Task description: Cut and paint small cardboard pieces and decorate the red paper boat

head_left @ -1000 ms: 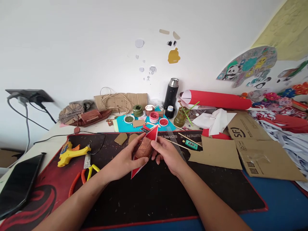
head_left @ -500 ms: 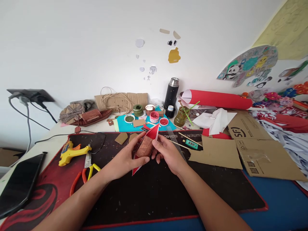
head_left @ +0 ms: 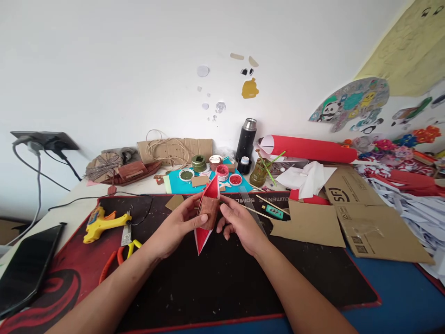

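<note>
A small boat of red corrugated paper with a brown canopy (head_left: 209,213) is held up over the dark mat, its pointed ends up and down. My left hand (head_left: 179,223) grips it from the left, thumb on the canopy and fingers behind. On the other side, my right hand (head_left: 242,221) is close to the canopy's edge, its fingers loosely curled and apart. Whether its fingertips touch the boat is hard to see. Behind the boat are tubs of red paint (head_left: 222,173) and green paint (head_left: 187,175) on blue paper (head_left: 174,185).
To the left lie a yellow glue gun (head_left: 104,225), pliers (head_left: 127,241) and a black phone (head_left: 29,266). Flattened cardboard (head_left: 309,222) and a small green tube (head_left: 274,212) are at right. A larger brown boat (head_left: 134,172), a black thermos (head_left: 246,141) and a red paper roll (head_left: 313,147) stand farther back.
The boat has turned from a slant to nearly upright and shifted slightly left. My right thumb has come off its edge. The view has tilted a little.
</note>
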Action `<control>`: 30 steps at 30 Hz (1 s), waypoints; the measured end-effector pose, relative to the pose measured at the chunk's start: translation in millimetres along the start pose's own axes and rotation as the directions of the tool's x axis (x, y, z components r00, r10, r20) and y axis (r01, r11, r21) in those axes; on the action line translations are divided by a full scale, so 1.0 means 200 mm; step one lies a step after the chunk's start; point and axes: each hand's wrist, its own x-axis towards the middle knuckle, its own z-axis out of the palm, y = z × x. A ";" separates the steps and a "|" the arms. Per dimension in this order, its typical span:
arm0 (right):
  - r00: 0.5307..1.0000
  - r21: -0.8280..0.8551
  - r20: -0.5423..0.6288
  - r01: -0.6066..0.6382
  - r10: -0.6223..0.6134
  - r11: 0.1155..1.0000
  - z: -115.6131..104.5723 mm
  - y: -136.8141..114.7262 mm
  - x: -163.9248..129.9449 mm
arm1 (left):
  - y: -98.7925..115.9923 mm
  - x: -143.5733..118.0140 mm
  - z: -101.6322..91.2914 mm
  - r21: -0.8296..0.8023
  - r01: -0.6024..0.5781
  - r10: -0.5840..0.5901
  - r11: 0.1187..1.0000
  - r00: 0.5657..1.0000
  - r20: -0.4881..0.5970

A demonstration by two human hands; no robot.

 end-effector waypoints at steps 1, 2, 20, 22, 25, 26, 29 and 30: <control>1.000 0.001 -0.011 -0.004 0.004 1.000 0.00 0.00 0.00 | 0.00 0.00 0.00 -0.009 -0.008 0.008 1.000 1.000 -0.015; 1.000 -0.004 -0.014 -0.006 0.006 1.000 0.00 0.01 0.00 | -0.01 0.00 0.00 -0.011 -0.015 0.015 1.000 1.000 -0.023; 0.998 -0.124 0.070 0.017 -0.008 0.992 -0.02 0.00 0.00 | -0.03 0.01 0.00 0.060 -0.037 0.035 0.998 0.999 0.023; 0.998 -0.126 0.065 0.011 -0.003 0.992 -0.02 0.01 0.00 | -0.03 0.01 0.00 0.055 -0.037 0.036 0.998 0.999 0.026; 0.998 -0.119 0.064 0.008 0.000 0.993 -0.01 0.01 0.00 | -0.02 0.01 0.00 0.042 -0.033 0.032 0.999 0.999 0.024; 0.998 -0.114 0.063 0.010 -0.003 0.993 -0.01 0.01 0.00 | -0.01 0.01 0.00 0.034 -0.029 0.028 0.999 0.999 0.023; 0.998 -0.101 0.051 0.025 -0.020 0.995 0.00 0.02 0.00 | 0.00 0.00 0.01 -0.010 -0.012 0.012 1.000 1.000 -0.014; 0.999 -0.099 0.045 0.030 -0.026 0.995 0.00 0.02 0.00 | 0.01 0.00 0.01 -0.028 -0.008 0.007 1.000 0.999 -0.036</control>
